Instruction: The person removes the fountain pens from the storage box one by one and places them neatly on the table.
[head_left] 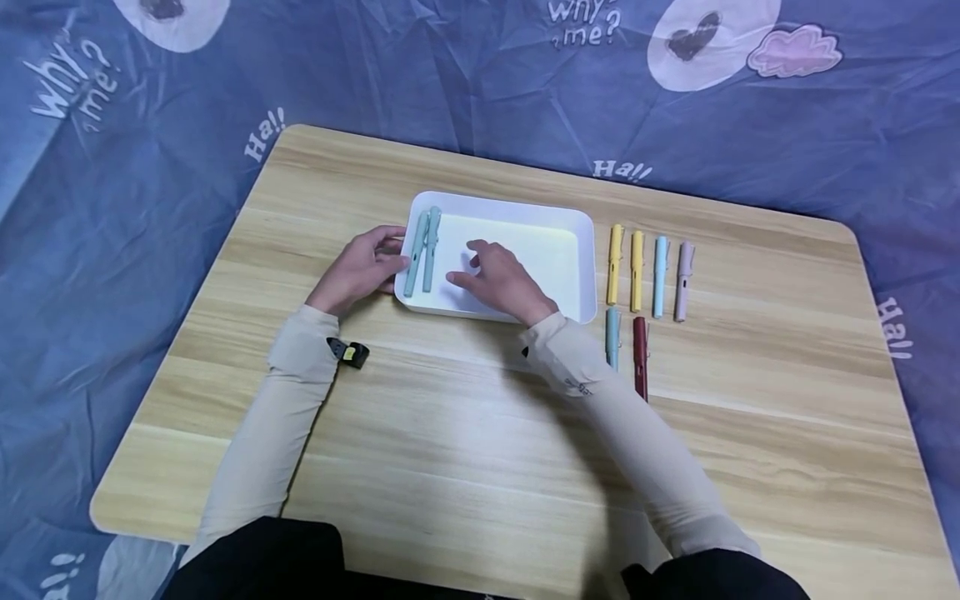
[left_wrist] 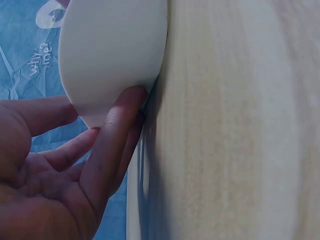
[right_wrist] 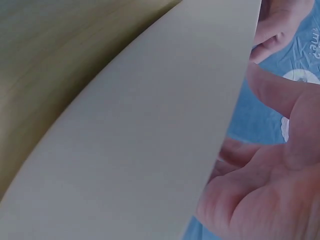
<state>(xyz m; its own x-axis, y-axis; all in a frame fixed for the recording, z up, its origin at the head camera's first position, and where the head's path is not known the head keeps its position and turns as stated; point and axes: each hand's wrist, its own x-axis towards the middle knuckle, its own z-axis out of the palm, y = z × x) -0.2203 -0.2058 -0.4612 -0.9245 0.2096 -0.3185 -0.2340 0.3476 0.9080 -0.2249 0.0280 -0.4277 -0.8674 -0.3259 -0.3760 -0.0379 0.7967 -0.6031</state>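
A white rectangular tray [head_left: 536, 258] sits at the back middle of the table. My left hand [head_left: 362, 267] grips its left end, thumb at the rim; in the left wrist view the fingers [left_wrist: 117, 130] press against the outer wall from below. Inside the tray, along its left side, two pale teal pens [head_left: 415, 260] [head_left: 431, 250] lie side by side. Over the tray's middle hovers my right hand [head_left: 501, 279], thumb and fingers apart, nothing between them. In the right wrist view the tray wall [right_wrist: 130, 130] hides some fingertips of that hand [right_wrist: 270, 185].
Right of the tray lie two yellow pens [head_left: 615, 265] [head_left: 637, 271], a light blue pen [head_left: 660, 277] and a lilac pen [head_left: 684, 282]. In front of them are a teal pen [head_left: 612, 337] and a dark red pen [head_left: 641, 354], partly behind my right sleeve [head_left: 637, 442]. A blue printed cloth [head_left: 450, 75] hangs behind the table.
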